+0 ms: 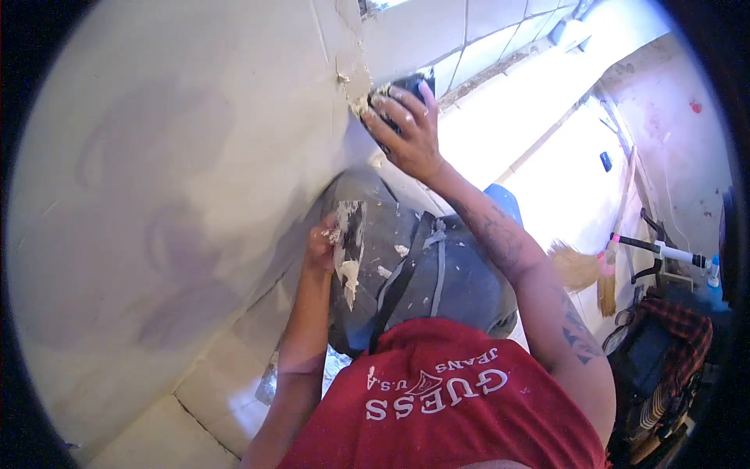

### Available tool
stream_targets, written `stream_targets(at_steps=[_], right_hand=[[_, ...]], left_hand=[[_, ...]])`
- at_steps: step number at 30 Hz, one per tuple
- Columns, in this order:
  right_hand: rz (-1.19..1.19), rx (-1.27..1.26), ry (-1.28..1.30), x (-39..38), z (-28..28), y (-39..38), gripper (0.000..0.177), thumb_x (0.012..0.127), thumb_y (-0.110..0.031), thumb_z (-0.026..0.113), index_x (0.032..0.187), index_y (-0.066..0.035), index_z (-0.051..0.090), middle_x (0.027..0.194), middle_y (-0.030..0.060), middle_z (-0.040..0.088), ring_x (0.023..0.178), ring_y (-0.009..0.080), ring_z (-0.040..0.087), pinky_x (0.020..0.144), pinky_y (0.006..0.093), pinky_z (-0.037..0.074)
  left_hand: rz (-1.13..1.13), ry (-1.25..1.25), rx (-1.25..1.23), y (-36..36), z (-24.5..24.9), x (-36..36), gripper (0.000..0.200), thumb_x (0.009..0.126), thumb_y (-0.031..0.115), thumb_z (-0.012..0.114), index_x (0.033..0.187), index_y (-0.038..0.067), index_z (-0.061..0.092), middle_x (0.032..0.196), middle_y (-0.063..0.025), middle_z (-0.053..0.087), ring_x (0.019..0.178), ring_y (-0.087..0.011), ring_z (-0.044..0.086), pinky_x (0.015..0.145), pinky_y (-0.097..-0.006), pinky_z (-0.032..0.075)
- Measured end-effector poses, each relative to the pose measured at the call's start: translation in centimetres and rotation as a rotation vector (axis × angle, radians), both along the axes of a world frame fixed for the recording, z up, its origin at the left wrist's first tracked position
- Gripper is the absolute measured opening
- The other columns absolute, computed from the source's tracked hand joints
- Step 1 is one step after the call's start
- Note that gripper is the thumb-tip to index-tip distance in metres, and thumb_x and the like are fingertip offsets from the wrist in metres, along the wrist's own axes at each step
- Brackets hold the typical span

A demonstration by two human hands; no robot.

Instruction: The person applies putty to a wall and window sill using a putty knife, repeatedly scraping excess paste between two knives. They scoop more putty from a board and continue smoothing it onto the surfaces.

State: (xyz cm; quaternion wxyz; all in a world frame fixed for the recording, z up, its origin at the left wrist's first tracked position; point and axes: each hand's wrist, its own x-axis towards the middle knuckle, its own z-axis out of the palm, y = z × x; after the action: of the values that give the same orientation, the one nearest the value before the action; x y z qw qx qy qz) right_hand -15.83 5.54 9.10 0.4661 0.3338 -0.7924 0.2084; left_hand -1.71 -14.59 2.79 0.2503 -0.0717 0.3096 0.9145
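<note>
My left hand is closed on the edge of a flat scraper blade, held over my lap. The blade is dark and pale, with thick white putty smeared on it and hanging from its lower end. My right hand reaches up to the wall's corner. Its putty-spotted fingers lie over a dark flat spreader, pressed at the edge beside the tiled ledge. Part of the spreader is hidden beneath the fingers. Rough putty runs along the corner edge above it.
A smooth pale wall fills the left side. White tiles line the ledge above. My grey, putty-flecked trousers are below. At right are a straw broom, a dark bag with plaid cloth and a blue bottle.
</note>
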Motion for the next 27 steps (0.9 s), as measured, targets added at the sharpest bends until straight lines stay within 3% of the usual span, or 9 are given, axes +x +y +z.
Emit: stream_targets(at_steps=[3, 8, 11, 14, 15, 20, 24, 26, 27], right_hand=[[0.01, 0.054, -0.125, 1.9, -0.2, 0.8, 0.039, 0.067, -0.013, 0.068, 0.104, -0.018, 0.056, 0.111, 0.0032, 0.048, 0.11, 0.0252, 0.042, 0.098, 0.0509, 0.024], [0.037, -0.226, 0.092, 1.6, 5.5, 0.1, 0.038, 0.067, -0.016, 0.067, 0.104, -0.019, 0.058, 0.105, 0.0007, 0.051, 0.106, 0.023, 0.044, 0.097, 0.0509, 0.023], [0.018, -0.179, 0.147, 0.5, 8.3, -1.1, 0.037, 0.068, -0.017, 0.065, 0.104, -0.021, 0.058, 0.107, 0.0003, 0.05, 0.108, 0.0231, 0.042, 0.096, 0.0517, 0.024], [0.024, -0.116, 0.12, -0.7, 7.7, -1.9, 0.037, 0.068, -0.017, 0.064, 0.104, -0.022, 0.057, 0.109, -0.0001, 0.049, 0.109, 0.0228, 0.041, 0.096, 0.0526, 0.024], [0.032, -0.113, 0.114, -0.8, 6.3, -1.8, 0.037, 0.068, -0.017, 0.064, 0.104, -0.022, 0.057, 0.11, -0.0002, 0.048, 0.109, 0.0225, 0.041, 0.096, 0.0529, 0.023], [0.026, 0.019, -0.05, 1.0, 1.3, -0.6, 0.039, 0.067, -0.014, 0.068, 0.104, -0.018, 0.057, 0.111, 0.0026, 0.049, 0.11, 0.0235, 0.042, 0.097, 0.051, 0.024], [0.037, -0.074, -0.063, 1.9, 1.1, 0.7, 0.034, 0.07, -0.016, 0.063, 0.104, -0.019, 0.057, 0.108, -0.0007, 0.051, 0.107, 0.021, 0.043, 0.097, 0.0527, 0.023], [0.029, -0.226, 0.092, 0.8, 4.1, 0.7, 0.038, 0.067, -0.013, 0.067, 0.103, -0.019, 0.056, 0.106, 0.0006, 0.051, 0.107, 0.023, 0.044, 0.097, 0.0508, 0.025], [0.014, -0.255, 0.138, 0.2, 5.7, 0.5, 0.04, 0.066, -0.013, 0.067, 0.103, -0.019, 0.056, 0.106, 0.0009, 0.051, 0.107, 0.0235, 0.044, 0.096, 0.0511, 0.025]], left_hand=[[-0.015, -0.036, 0.041, 0.0, 0.5, 0.1, 0.039, 0.079, 0.034, 0.043, 0.092, -0.002, 0.051, 0.063, -0.0199, 0.052, 0.041, -0.0286, 0.051, 0.031, -0.0388, 0.044], [-0.127, 0.032, 0.451, -0.1, 0.8, -0.2, 0.045, 0.074, 0.007, 0.057, 0.116, -0.007, 0.045, 0.099, -0.0159, 0.06, 0.081, -0.0236, 0.062, 0.07, -0.0347, 0.053], [-0.074, -0.04, 0.303, -0.4, 0.0, 0.0, 0.038, 0.075, 0.016, 0.053, 0.106, -0.005, 0.049, 0.088, -0.0173, 0.058, 0.069, -0.0257, 0.059, 0.058, -0.0365, 0.051], [0.039, -0.109, -0.002, -0.4, 0.1, 0.3, 0.037, 0.078, 0.034, 0.046, 0.089, 0.0, 0.055, 0.065, -0.0194, 0.055, 0.044, -0.0293, 0.054, 0.034, -0.0394, 0.046], [0.027, -0.05, -0.004, -0.6, -0.8, 0.4, 0.037, 0.079, 0.034, 0.046, 0.088, 0.0, 0.055, 0.065, -0.0193, 0.055, 0.044, -0.0292, 0.054, 0.034, -0.0394, 0.046], [-0.121, -0.027, 0.518, -0.6, -0.9, -0.1, 0.037, 0.076, 0.004, 0.056, 0.111, -0.006, 0.049, 0.103, -0.015, 0.059, 0.088, -0.0231, 0.06, 0.076, -0.0338, 0.051], [-0.109, 0.063, 0.442, -0.5, 0.0, -0.1, 0.04, 0.076, 0.003, 0.056, 0.114, -0.006, 0.048, 0.104, -0.0152, 0.058, 0.088, -0.0231, 0.06, 0.076, -0.0339, 0.051], [-0.055, 0.007, 0.349, -0.4, -0.4, 0.0, 0.035, 0.077, 0.014, 0.054, 0.106, -0.004, 0.05, 0.092, -0.0172, 0.058, 0.076, -0.0258, 0.059, 0.064, -0.0367, 0.05], [-0.006, -0.095, 0.263, -0.5, -1.5, 0.1, 0.035, 0.078, 0.025, 0.051, 0.098, -0.003, 0.052, 0.08, -0.019, 0.057, 0.063, -0.0286, 0.057, 0.051, -0.0395, 0.049]])
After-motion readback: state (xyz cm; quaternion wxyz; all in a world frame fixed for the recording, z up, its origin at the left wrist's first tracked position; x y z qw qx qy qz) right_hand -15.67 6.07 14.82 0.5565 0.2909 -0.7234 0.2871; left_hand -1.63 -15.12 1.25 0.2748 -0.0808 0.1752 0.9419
